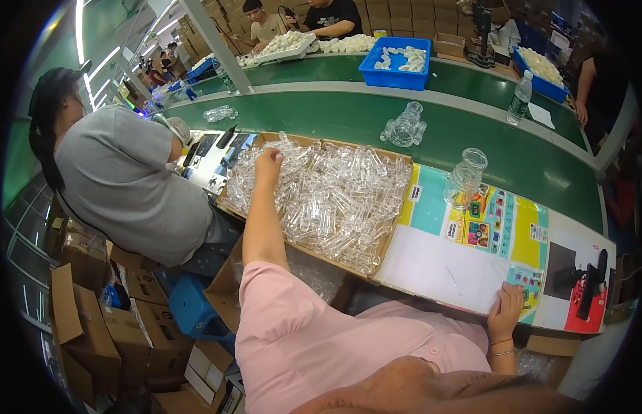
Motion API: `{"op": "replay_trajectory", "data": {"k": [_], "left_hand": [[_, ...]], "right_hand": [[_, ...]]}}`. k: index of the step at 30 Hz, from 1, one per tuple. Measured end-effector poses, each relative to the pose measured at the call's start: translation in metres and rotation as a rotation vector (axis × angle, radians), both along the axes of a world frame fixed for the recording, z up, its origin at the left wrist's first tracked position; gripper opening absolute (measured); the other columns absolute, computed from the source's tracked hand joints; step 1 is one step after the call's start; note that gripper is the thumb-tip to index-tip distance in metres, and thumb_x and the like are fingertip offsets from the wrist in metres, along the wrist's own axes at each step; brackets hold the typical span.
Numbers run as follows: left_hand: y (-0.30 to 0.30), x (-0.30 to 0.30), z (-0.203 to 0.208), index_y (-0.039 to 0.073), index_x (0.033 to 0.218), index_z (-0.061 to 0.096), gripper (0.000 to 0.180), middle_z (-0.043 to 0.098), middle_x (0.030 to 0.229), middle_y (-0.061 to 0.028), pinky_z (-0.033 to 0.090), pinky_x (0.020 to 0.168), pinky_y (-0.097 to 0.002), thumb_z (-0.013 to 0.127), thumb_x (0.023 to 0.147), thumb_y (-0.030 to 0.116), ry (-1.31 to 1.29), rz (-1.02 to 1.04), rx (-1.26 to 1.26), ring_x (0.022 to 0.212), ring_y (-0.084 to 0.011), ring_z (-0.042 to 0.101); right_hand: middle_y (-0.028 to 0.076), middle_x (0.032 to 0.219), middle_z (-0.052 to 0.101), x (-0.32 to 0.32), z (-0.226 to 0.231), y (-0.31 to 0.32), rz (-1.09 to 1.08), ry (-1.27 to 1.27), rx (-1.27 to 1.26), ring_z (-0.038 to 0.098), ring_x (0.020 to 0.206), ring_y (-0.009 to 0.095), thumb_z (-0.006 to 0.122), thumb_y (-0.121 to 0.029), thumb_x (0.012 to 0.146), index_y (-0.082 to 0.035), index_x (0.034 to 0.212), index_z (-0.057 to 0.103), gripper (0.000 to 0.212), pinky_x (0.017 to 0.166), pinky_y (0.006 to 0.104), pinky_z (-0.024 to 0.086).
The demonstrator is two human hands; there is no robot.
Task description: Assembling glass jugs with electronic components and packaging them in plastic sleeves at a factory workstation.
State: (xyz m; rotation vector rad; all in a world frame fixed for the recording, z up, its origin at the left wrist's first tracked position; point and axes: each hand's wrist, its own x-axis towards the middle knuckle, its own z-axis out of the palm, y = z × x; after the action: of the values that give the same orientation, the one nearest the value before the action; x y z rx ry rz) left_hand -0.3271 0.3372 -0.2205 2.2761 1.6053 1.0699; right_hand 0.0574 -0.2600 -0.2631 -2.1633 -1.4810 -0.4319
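My left arm reaches out over a shallow cardboard box (384, 257) heaped with small clear plastic parts (334, 200). Above the far left part of the heap is my left hand (267, 168), its fingers closed in a pinch; whatever they may hold is too small to make out. At the near edge of the printed cardboard sheet (431, 265), my right hand (506, 309) rests with fingers laid on the surface, holding nothing visible. Two assembled clear plastic pieces, one upright (466, 177) and one lying down (405, 125), are beyond the sheet and the box.
A green conveyor (314, 108) runs behind a pale rail. Across it are a blue bin (395, 77) with white parts, a water bottle (520, 98) and people working. A co-worker in grey (127, 179) sits at left, near open cartons (86, 324) and a blue stool (196, 303).
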Motion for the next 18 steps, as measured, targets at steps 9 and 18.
{"op": "replay_trajectory", "data": {"k": [9,18], "left_hand": [[-0.12,0.081,0.082,-0.001,0.112,0.053,0.028,0.059,0.104,-0.0078,0.045,0.079,-0.0258,0.055,0.086,0.009,-0.962,-0.576,-0.283,0.091,-0.0129,0.055],[-0.378,0.217,0.024,0.001,0.102,0.057,0.032,0.054,0.098,-0.01,0.052,0.074,-0.0276,0.065,0.073,-0.005,-0.392,-1.109,-0.563,0.09,-0.0155,0.057]], "right_hand": [[0.016,0.106,0.055,0.001,0.007,-0.006,0.01,0.065,0.133,0.048,0.104,0.035,0.053,0.001,0.073,-0.001,0.097,0.054,0.025,0.097,0.0449,0.033],[0.02,0.132,0.031,0.054,0.02,-0.038,-0.431,0.041,0.742,0.035,0.12,0.032,0.057,-0.005,0.08,0.004,0.126,0.031,0.054,0.101,0.0404,0.028]]}}
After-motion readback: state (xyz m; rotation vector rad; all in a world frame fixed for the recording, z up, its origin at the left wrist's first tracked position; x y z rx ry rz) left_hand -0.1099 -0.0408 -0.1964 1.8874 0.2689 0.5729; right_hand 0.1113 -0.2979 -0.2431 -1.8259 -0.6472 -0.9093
